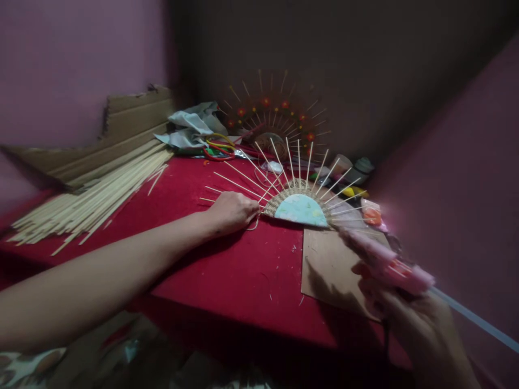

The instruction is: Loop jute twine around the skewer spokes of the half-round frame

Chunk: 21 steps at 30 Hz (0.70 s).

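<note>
A half-round woven piece (298, 190) with a pale blue floral panel (300, 209) lies on the red cloth, thin sticks fanning out from its curved edge. My left hand (236, 209) is closed at its left corner, fingers pinched by a loose cord (254, 224); what exactly they grip is too small to make out. In my right hand (399, 302) is a pink glue gun (389, 262), a pale glue stick (476, 319) jutting from its back. The gun's nozzle points toward the right corner of the woven piece, apparently close to it.
On the left lies a bundle of thin sticks (97, 194) before a cardboard sheet (138, 116). A brown board (336, 270) rests under the glue gun. Behind stand a finished-looking fan with red flowers (265, 101), cloth scraps (192, 127) and small supplies along the right edge.
</note>
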Tool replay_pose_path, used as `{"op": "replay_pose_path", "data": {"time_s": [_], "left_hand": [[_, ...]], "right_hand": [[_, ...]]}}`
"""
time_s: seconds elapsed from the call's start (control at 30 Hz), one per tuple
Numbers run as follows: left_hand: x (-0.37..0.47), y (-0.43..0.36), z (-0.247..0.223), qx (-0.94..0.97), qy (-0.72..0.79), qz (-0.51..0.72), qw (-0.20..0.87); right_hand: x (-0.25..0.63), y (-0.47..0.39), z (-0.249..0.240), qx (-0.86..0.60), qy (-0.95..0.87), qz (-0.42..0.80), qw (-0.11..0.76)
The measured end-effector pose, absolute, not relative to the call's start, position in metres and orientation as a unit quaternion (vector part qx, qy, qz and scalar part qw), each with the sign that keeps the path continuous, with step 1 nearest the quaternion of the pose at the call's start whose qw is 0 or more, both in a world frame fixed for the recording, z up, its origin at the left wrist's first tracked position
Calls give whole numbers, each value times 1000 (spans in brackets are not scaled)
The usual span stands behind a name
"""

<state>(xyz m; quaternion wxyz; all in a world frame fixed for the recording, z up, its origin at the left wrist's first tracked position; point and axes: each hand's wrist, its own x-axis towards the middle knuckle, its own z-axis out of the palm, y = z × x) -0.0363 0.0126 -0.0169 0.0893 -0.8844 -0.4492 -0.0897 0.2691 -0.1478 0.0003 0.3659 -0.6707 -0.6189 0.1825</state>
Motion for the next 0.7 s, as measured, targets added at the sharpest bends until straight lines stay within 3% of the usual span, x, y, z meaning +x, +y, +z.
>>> {"op": "replay_pose_path", "data": {"time_s": [0.1, 0.3, 0.7], "left_hand": [[-36, 12, -15, -886, -447, -90, 85], [-36, 13, -16, -883, -456, -91, 69], [-34, 10, -10, -883, -464, -66, 34]], "right_hand": [[227, -122, 27, -579, -686, 286, 335], [198, -97, 27, -614, -700, 260, 256], [172, -87, 17, -574, -703, 300, 294]]}}
